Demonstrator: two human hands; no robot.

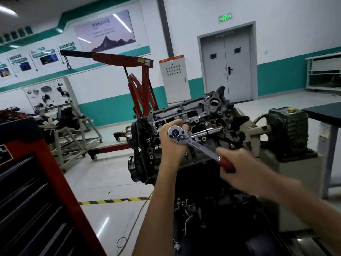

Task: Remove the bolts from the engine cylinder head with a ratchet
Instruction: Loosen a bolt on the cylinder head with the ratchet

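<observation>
- Clamps the right hand (234, 163) round the red grip of the ratchet (195, 144), fingers wrapped tight; too blurred for finer detail.
- Curls the left hand (172, 143) round the ratchet's chrome head, bracing the drive end.
- Runs a long extension bar (208, 131) from just beyond the left hand into a recess of the cylinder head (184, 109), tilted on its stand just past both hands; bolt hidden inside that recess.
- Risks the socket riding off the bolt: long bar, sideways pull at the right hand, probable rounding with the bar allowed to lean.
- Risks knuckles on the rough casting near the right hand, should the bolt break free suddenly.
- Risks a loosened bolt falling into the dark engine bay under both hands.
- Below the hands: glossy pale floor (103, 182), striped hazard tape (114, 200), a loose cable (136, 217).
- Well left of the left hand: red tool cabinet (55, 172).
- Right of the right hand: green gearbox (287, 130), then a dark counter (324, 111).
- Far beyond both hands: red engine hoist (136, 85), white electrical cabinet (174, 80), grey double door (227, 67).
</observation>
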